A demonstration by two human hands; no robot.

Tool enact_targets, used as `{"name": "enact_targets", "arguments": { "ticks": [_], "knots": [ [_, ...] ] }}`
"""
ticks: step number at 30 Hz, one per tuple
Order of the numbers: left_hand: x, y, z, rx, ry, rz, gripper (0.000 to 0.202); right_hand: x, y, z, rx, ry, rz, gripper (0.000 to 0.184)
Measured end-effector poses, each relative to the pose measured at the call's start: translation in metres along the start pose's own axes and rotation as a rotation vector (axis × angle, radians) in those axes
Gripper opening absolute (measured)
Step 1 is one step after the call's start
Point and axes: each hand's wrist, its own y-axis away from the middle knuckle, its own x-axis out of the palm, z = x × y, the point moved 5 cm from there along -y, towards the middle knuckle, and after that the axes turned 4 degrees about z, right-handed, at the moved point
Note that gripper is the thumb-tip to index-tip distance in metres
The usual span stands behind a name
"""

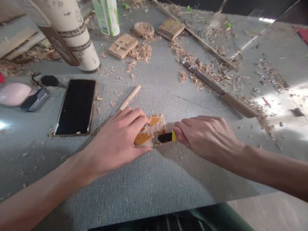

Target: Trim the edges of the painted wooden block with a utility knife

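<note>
A small flat wooden piece (157, 128) with orange and coloured patches lies on the grey table. My left hand (122, 134) is wrapped over its left side, with the thumb along the near edge and the fingers across the top. My right hand (204, 133) is closed around a yellow-and-black knife (166, 138). Its short grey blade rests on or just over the right part of the piece; contact is hard to tell. Most of the knife's handle is hidden in my palm. Just beyond my left fingers lies a light wooden stick (130, 98).
A dark phone (75, 107) lies left of my left hand, near a tall patterned tumbler (83, 41). Farther back are a carved wooden block (122, 46), a round wooden piece (143, 29) and a green-and-white container (106, 16). A long file-like tool (204, 77) lies among wood shavings.
</note>
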Motion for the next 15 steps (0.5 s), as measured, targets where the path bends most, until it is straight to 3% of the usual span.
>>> {"name": "enact_targets", "arguments": {
  "ticks": [5,9,12,15],
  "knots": [
    [0.001,0.003,0.002,-0.014,-0.031,0.030,0.064,-0.008,0.010,0.001,0.035,0.047,-0.177,0.050],
    [0.004,0.006,0.004,-0.019,-0.032,0.026,0.058,-0.020,0.022,-0.034,0.214,-0.138,-0.291,0.053],
    [-0.003,0.007,-0.003,0.025,-0.093,-0.081,0.060,-0.017,0.028,-0.064,0.370,-0.322,-0.326,0.054],
    [-0.022,0.007,-0.018,0.083,-0.306,-0.259,0.061,-0.003,0.023,-0.076,0.385,-0.453,-0.279,0.054]
  ]
}}
